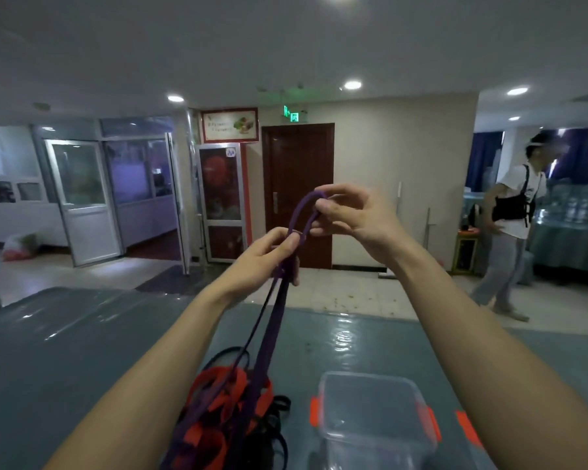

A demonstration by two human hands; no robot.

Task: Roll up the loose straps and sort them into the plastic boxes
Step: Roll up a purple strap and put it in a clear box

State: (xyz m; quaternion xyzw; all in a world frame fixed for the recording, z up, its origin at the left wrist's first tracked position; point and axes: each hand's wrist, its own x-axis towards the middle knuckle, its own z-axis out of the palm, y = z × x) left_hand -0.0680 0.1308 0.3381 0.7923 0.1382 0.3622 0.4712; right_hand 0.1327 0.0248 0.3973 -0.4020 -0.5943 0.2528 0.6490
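Heap of loose straps (223, 413), red, black and purple, on the grey table (82, 351) at 7 o'clock. Left hand (262, 259), near centre, pinches both runs of the purple strap (268, 335) between thumb and curled fingers. The strap hangs from there down into the heap. Right hand (353, 218), at 1 o'clock of the left, has fingers curled narrow round the top of the strap's loop. Clear plastic box (374, 415) with orange clips at 5 o'clock, nothing visible in it. Strap looks light, limp, flat webbing: it should roll easily but spring loose, so hold the folded end and keep tension. Sign (230, 125) above the doorway at 11 o'clock: lettering too blurred to read. No brand visible on the box.
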